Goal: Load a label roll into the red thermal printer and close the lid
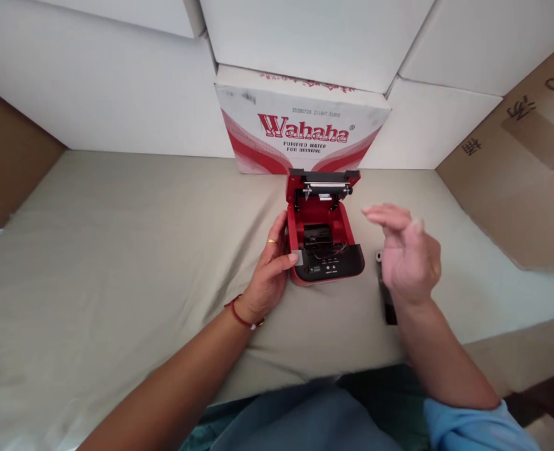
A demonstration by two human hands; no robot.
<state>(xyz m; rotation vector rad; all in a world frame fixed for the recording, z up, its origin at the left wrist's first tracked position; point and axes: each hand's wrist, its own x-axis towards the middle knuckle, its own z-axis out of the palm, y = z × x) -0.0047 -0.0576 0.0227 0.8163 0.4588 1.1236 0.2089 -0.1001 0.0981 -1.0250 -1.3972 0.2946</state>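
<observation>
A small red printer [324,235] with a black front panel stands on the cloth-covered table [117,250], its lid tipped open toward the back. My left hand [270,269] grips the printer's left side, thumb on the front corner. My right hand [406,254] hovers to the right of the printer, blurred, fingers spread, holding nothing. Under that hand lies a dark flat object [388,307], partly hidden.
A white and red Wahaha carton [305,125] stands right behind the printer. White boxes [117,94] line the back, brown cardboard boxes [516,163] close in the right and left sides. The table's front edge is near my lap.
</observation>
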